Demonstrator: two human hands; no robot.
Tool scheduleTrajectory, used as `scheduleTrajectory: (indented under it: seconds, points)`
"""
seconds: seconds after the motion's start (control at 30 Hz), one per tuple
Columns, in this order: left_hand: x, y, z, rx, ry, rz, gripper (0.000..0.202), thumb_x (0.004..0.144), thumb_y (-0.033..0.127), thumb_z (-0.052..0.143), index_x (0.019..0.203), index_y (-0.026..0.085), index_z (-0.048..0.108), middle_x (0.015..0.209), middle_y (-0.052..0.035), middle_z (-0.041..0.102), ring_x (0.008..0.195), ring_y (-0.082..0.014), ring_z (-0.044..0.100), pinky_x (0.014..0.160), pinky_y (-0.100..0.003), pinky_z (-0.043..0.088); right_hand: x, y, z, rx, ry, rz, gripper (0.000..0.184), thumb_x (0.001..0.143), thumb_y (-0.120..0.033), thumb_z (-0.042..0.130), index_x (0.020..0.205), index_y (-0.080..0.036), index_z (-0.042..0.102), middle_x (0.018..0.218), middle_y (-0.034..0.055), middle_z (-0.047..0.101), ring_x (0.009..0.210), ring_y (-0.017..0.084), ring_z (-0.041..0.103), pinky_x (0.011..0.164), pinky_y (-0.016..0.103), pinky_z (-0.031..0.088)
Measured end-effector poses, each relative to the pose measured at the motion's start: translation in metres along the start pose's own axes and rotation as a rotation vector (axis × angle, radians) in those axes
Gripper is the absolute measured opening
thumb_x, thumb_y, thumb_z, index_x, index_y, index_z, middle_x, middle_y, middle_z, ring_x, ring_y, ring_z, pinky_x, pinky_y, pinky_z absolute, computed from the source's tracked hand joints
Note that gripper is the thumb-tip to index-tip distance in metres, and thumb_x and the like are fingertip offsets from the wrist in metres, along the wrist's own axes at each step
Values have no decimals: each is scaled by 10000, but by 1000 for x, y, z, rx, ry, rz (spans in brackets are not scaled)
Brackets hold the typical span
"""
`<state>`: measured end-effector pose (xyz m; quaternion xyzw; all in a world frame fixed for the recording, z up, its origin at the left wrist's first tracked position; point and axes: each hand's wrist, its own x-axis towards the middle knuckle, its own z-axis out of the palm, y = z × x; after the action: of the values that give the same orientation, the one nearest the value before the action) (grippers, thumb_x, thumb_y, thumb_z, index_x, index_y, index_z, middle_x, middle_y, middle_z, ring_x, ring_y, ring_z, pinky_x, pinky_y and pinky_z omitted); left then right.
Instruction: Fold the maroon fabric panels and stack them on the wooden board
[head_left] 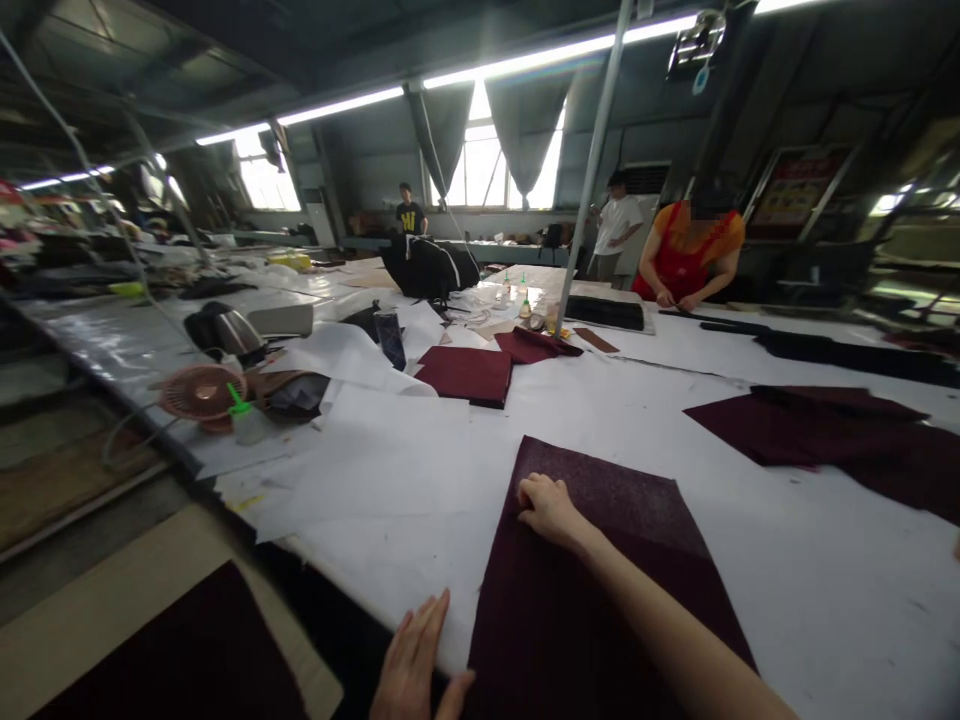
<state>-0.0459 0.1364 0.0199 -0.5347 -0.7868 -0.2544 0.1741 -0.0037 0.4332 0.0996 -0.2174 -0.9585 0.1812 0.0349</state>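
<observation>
A dark maroon piece of fabric [622,500] lies flat on the white table in front of me. My right hand [551,508] rests on its upper left part with the fingers curled down against the cloth; whether they pinch anything is hidden. At the table's near edge, my left hand [420,660] lies with its fingers stretched out and the thumb apart, its thumb tip by the fabric's left edge. Further back sits a folded stack of maroon fabric [469,375], with another maroon piece [536,345] crumpled behind it.
More dark maroon cloth [810,430] lies on the right. White paper sheets [375,450], a pink fan [202,392], a green-tipped bottle [246,420] and a kettle [225,332] stand on the left. A metal pole [592,160] rises from the table. A person in a red apron [686,255] works across it.
</observation>
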Motion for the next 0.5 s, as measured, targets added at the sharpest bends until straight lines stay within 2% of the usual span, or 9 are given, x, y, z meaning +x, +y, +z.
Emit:
scheduleTrajectory:
  seconds: [0.13,0.27,0.37,0.5]
  points:
    - [-23,-10,-11,-49,23,-51,754,846,274,576,1486,221,182,1313,-81,572,1178,-256,563,982,-395,497,0,-5,-4,-47,-47,0,180,700,-182,695,843,-196,588,847,9,635,913,215,515,809,348,281]
    - [-34,-2,-20,-146,45,-69,760,831,257,604,1479,261,207,1316,-61,571,1183,-250,560,1010,-393,476,-17,-19,-19,-88,-76,-64,55,747,-165,637,762,-188,590,917,37,634,1000,234,493,850,361,282]
    - [-39,11,-35,-302,49,-177,680,819,265,628,1430,304,333,1318,-39,572,1197,-246,549,1020,-363,466,-43,-40,-46,-75,-147,-137,35,815,-178,555,808,-194,585,883,33,636,895,191,544,773,297,341]
    - [-42,24,-57,-677,-17,-476,569,812,328,644,1351,319,460,1302,-36,583,1194,-247,549,1019,-348,456,-80,-86,-107,41,-275,-228,82,857,-191,496,867,-213,574,764,-6,628,671,134,551,605,238,352]
